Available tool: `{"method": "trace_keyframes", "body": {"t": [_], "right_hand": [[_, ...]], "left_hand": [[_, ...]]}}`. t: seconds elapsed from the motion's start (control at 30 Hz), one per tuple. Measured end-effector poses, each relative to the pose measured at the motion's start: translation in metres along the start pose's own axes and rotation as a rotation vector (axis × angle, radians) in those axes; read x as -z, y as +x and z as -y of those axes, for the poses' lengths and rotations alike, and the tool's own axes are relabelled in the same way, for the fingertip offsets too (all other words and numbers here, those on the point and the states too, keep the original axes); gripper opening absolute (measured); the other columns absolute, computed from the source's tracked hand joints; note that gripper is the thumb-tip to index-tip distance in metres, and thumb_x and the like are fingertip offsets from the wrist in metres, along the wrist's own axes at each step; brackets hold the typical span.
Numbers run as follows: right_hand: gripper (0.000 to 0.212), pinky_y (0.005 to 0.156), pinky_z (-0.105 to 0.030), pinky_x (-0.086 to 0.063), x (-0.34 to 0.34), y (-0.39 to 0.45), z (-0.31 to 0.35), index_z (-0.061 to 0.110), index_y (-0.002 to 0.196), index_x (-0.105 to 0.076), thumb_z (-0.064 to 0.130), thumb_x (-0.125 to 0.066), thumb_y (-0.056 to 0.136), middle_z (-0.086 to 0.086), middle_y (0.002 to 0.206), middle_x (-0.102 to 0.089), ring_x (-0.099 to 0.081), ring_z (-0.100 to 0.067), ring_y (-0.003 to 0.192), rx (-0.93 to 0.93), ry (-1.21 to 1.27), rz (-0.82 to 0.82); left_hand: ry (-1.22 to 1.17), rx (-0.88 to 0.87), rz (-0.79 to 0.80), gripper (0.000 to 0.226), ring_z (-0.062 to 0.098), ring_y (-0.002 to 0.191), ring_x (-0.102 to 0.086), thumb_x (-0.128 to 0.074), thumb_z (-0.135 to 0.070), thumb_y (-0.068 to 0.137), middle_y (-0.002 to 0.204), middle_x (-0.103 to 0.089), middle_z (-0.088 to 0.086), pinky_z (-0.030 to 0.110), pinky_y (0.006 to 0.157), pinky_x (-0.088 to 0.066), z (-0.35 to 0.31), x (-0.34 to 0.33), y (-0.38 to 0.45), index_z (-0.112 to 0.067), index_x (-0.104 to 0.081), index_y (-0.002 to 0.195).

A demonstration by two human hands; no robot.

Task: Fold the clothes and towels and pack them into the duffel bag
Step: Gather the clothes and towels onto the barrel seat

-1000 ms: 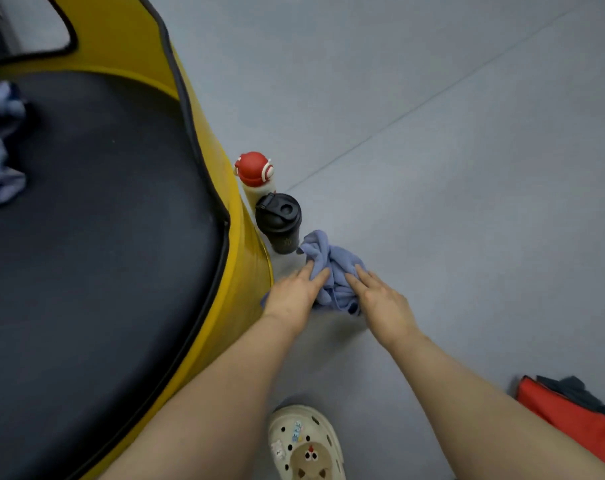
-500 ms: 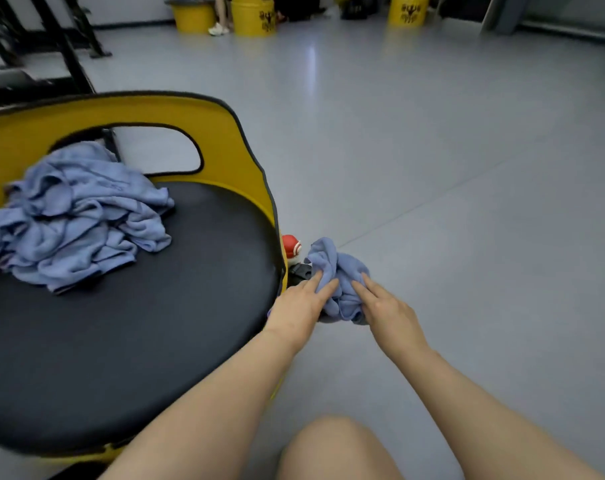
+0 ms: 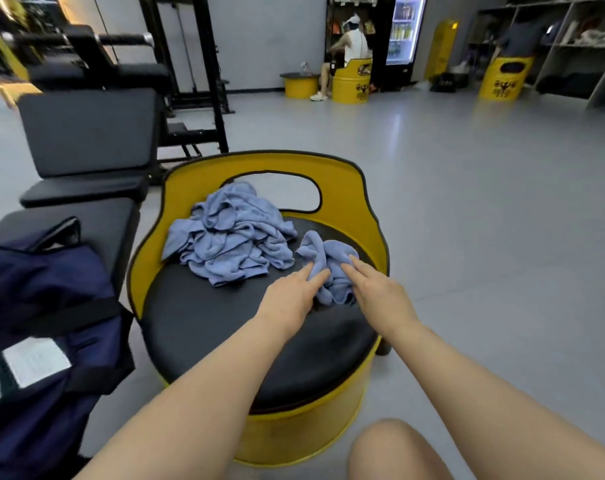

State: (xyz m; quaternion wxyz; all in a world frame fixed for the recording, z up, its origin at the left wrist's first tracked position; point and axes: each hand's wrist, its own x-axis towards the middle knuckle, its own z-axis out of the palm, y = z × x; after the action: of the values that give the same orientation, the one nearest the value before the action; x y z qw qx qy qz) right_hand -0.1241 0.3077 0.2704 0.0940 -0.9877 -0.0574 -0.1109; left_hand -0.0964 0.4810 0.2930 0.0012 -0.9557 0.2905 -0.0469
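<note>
A small crumpled blue towel (image 3: pixel 328 261) is held between my left hand (image 3: pixel 292 296) and my right hand (image 3: pixel 377 292) over the right side of the black cushion of a yellow barrel seat (image 3: pixel 224 327). Both hands grip its lower folds, index fingers laid along the cloth. A larger heap of blue clothes (image 3: pixel 228 237) lies at the back of the cushion, just left of the towel. A navy duffel bag (image 3: pixel 41 341) sits at the left on a black bench.
Black gym benches (image 3: pixel 86 133) and a rack stand at the back left. Grey floor (image 3: pixel 501 237) spreads to the right. Other yellow barrel seats (image 3: pixel 351 79) and people are far back. My knee (image 3: pixel 398 452) shows at the bottom.
Both hands lifted the small blue towel from the floor beside the bottles up over the seat cushion, next to the heap. The view rose from the floor to the room.
</note>
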Motion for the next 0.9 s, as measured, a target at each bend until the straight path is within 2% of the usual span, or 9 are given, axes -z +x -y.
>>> {"method": "trace_keyframes", "body": {"t": [0.07, 0.13, 0.23, 0.43, 0.57, 0.63, 0.73, 0.8, 0.9], "right_hand": [[0.058, 0.063, -0.038, -0.056, -0.004, 0.022, 0.023, 0.007, 0.131, -0.057, -0.004, -0.071, 0.075, -0.013, 0.135, -0.056, -0.068, -0.034, 0.096, 0.054, 0.015, -0.011], [0.057, 0.070, -0.038, -0.054, -0.006, 0.046, 0.049, 0.010, 0.137, -0.050, 0.000, -0.064, 0.083, -0.009, 0.144, -0.047, -0.063, -0.033, 0.107, 0.114, -0.005, -0.036], [0.055, 0.079, -0.037, -0.048, -0.015, 0.083, 0.079, 0.017, 0.146, -0.036, 0.005, -0.051, 0.094, -0.001, 0.156, -0.028, -0.051, -0.030, 0.123, 0.186, -0.031, -0.044], [0.055, 0.089, -0.037, -0.045, -0.047, 0.159, 0.128, 0.019, 0.148, -0.031, 0.008, -0.048, 0.097, 0.000, 0.158, -0.023, -0.037, -0.023, 0.137, 0.271, -0.032, -0.014], [0.059, 0.085, -0.042, -0.049, -0.070, 0.207, 0.144, 0.014, 0.147, -0.033, 0.003, -0.052, 0.093, -0.005, 0.157, -0.024, -0.043, -0.027, 0.132, 0.344, -0.043, -0.008], [0.055, 0.081, -0.044, -0.049, -0.076, 0.228, 0.149, 0.009, 0.144, -0.039, -0.001, -0.053, 0.092, -0.010, 0.155, -0.030, -0.044, -0.030, 0.132, 0.378, -0.022, -0.034], [0.055, 0.073, -0.042, -0.048, -0.085, 0.259, 0.152, 0.006, 0.140, -0.045, -0.004, -0.058, 0.087, -0.013, 0.151, -0.036, -0.049, -0.033, 0.127, 0.397, 0.001, -0.086], [0.056, 0.094, -0.045, -0.044, -0.097, 0.276, 0.150, 0.010, 0.147, -0.033, 0.005, -0.051, 0.094, -0.010, 0.157, -0.024, -0.036, -0.029, 0.138, 0.395, -0.016, -0.034], [0.061, 0.117, -0.045, -0.015, -0.119, 0.284, 0.140, 0.024, 0.153, -0.002, 0.032, -0.035, 0.103, 0.000, 0.161, 0.006, -0.002, -0.024, 0.148, 0.362, -0.151, 0.216]], "left_hand": [[0.055, 0.023, -0.035, 0.057, 0.027, 0.115, -0.049, -0.040, -0.009, 0.097, 0.149, -0.031, 0.006, 0.031, 0.076, -0.033, 0.028, 0.006, -0.008, -0.022, -0.019, 0.149], [0.042, 0.065, -0.050, 0.058, 0.029, 0.112, -0.051, -0.043, -0.006, 0.095, 0.147, -0.034, 0.008, 0.031, 0.070, -0.030, 0.056, 0.008, -0.014, -0.020, -0.023, 0.148], [-0.003, 0.146, -0.065, 0.060, 0.031, 0.112, -0.051, -0.047, -0.002, 0.092, 0.146, -0.034, 0.010, 0.039, 0.071, -0.040, 0.098, 0.007, -0.018, -0.018, -0.028, 0.147], [0.030, 0.252, -0.107, 0.060, 0.032, 0.107, -0.055, -0.049, -0.003, 0.091, 0.144, -0.039, 0.012, 0.039, 0.074, -0.044, 0.181, 0.000, -0.008, -0.017, -0.030, 0.146], [0.041, 0.187, -0.134, 0.064, 0.037, 0.071, -0.063, -0.073, 0.009, 0.066, 0.114, -0.060, 0.023, 0.036, 0.048, -0.048, 0.231, -0.007, 0.016, -0.005, -0.053, 0.125], [0.050, 0.247, -0.137, 0.065, 0.039, 0.099, -0.057, -0.060, 0.004, 0.081, 0.137, -0.044, 0.021, 0.044, 0.070, -0.048, 0.253, -0.015, 0.036, -0.009, -0.039, 0.141], [0.179, 0.311, -0.162, 0.079, 0.029, 0.117, -0.046, -0.053, -0.008, 0.090, 0.152, -0.024, 0.009, 0.035, 0.080, -0.039, 0.277, -0.029, 0.061, -0.021, -0.006, 0.152], [0.210, 0.348, -0.150, 0.075, 0.025, 0.128, -0.038, -0.045, -0.017, 0.096, 0.156, -0.017, 0.007, 0.034, 0.088, -0.037, 0.286, -0.043, 0.071, -0.024, 0.004, 0.152], [0.154, 0.414, 0.042, 0.068, 0.023, 0.145, -0.013, -0.035, -0.037, 0.100, 0.160, 0.001, 0.004, 0.043, 0.109, -0.024, 0.294, -0.066, 0.071, -0.023, 0.008, 0.151]]}}
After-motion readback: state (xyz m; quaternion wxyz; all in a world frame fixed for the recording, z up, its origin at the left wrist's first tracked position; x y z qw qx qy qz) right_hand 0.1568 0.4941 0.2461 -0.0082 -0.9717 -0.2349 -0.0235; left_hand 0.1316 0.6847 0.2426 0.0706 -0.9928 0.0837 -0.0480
